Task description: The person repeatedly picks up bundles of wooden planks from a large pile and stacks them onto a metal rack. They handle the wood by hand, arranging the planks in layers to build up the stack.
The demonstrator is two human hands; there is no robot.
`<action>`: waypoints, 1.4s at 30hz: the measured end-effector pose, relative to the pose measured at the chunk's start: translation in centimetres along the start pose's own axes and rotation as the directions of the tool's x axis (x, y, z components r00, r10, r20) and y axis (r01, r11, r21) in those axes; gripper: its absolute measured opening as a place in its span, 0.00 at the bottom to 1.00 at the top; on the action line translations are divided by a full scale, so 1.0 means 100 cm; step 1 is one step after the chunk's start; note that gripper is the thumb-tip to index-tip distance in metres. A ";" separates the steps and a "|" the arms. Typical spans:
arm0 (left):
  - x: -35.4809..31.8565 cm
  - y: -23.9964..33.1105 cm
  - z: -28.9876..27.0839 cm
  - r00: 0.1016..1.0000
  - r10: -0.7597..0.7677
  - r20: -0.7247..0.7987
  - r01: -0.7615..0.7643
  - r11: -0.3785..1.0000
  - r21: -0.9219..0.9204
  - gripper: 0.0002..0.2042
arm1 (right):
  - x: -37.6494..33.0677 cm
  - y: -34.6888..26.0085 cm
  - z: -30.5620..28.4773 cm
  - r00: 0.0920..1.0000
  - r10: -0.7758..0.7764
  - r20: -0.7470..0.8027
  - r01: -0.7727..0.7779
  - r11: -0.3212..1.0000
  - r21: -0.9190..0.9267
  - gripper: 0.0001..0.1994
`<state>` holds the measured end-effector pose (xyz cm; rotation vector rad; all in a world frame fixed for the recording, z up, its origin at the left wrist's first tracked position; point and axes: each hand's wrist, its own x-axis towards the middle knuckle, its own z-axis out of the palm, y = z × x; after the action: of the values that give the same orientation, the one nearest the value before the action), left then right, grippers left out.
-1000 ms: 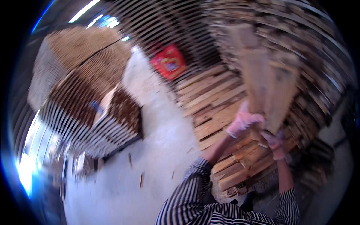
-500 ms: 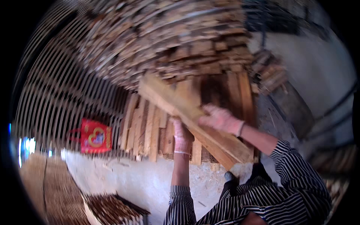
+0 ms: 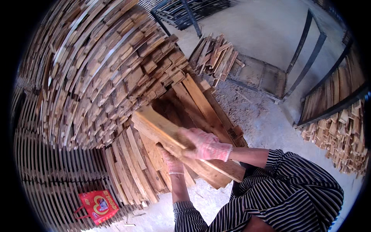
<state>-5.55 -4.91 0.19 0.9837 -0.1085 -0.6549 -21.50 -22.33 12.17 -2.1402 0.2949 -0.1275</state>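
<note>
A small bundle of wooden planks lies slantwise across my two gloved hands, over a lower layer of boards. My left hand, in a pinkish knit glove, grips the bundle's near side from below, its fingers partly hidden under the wood. Across the top, my right hand in a matching glove is closed over the planks' edge. Beneath them, loose boards lie side by side on the pile, and longer boards edge a dark gap beyond my right hand.
A tall stack of planks rises at the left and far side. A red bag rests by slatted stacks at lower left. Scrap wood lies on the concrete floor. A dark metal frame stands right, beside another wood stack.
My view has turned to the right, bringing the metal frame and scrap wood into clearer sight. My right hand sits closer to my left on the planks, which both hands still hold.
</note>
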 end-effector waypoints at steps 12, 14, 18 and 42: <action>0.014 0.005 0.024 0.931 -0.219 -0.290 0.249 0.966 0.069 0.43 | 0.063 0.217 -0.037 0.952 0.115 -0.282 -0.185 0.955 -0.233 0.31; 0.015 0.003 0.024 0.925 -0.224 -0.307 0.242 0.970 0.021 0.43 | 0.073 0.216 -0.041 0.954 0.101 -0.281 -0.181 0.944 -0.275 0.28; 0.024 0.003 0.026 0.980 -0.172 -0.095 0.178 0.982 0.062 0.37 | 0.060 0.148 -0.057 0.989 0.053 -0.141 -0.095 0.947 -0.306 0.26; 0.048 -0.020 0.047 0.973 -0.113 -0.202 0.128 0.990 0.061 0.40 | 0.126 0.209 -0.032 0.827 0.550 -0.115 -0.562 0.806 -0.189 0.35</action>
<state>-4.42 -11.82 0.32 1.1279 0.1046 -0.6638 -13.32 -39.28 -3.70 -2.1704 0.9988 0.1983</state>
